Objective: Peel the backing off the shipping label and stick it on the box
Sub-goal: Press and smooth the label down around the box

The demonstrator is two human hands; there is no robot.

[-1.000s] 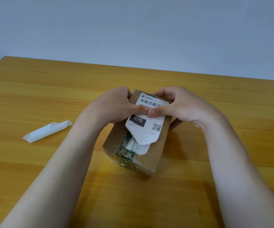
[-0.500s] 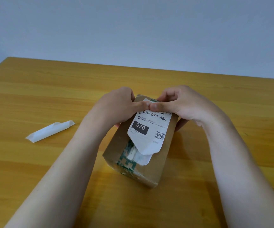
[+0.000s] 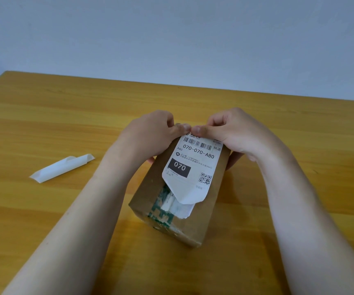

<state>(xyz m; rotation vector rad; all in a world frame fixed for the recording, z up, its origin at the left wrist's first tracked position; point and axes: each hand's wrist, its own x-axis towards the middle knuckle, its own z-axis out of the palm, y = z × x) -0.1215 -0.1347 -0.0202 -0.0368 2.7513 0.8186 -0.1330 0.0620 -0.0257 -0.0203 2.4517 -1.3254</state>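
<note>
the brown box (image 3: pixel 209 218) lies on the wooden table (image 3: pixel 44 124), its long top face toward the camera. the white label (image 3: pixel 193 167) lies printed side up on that face, its tapered near end over green-printed tape (image 3: pixel 161 218). the left hand (image 3: pixel 150 135) and right hand (image 3: pixel 235 133) each pinch the label's far edge against the box, thumbs nearly touching. a curled white paper (image 3: pixel 62 168) lies well apart on the left.

Blocked at the far end of the box (image 3: pixel 212 209) by the left hand (image 3: pixel 150 137) and right hand (image 3: pixel 235 133), clasped round it, with forearms (image 3: pixel 82 220) along both long sides. Open over bare table (image 3: pixel 299 124) beyond and right of it. Left of the box, well apart, a rolled backing strip (image 3: pixel 62 168).
</note>
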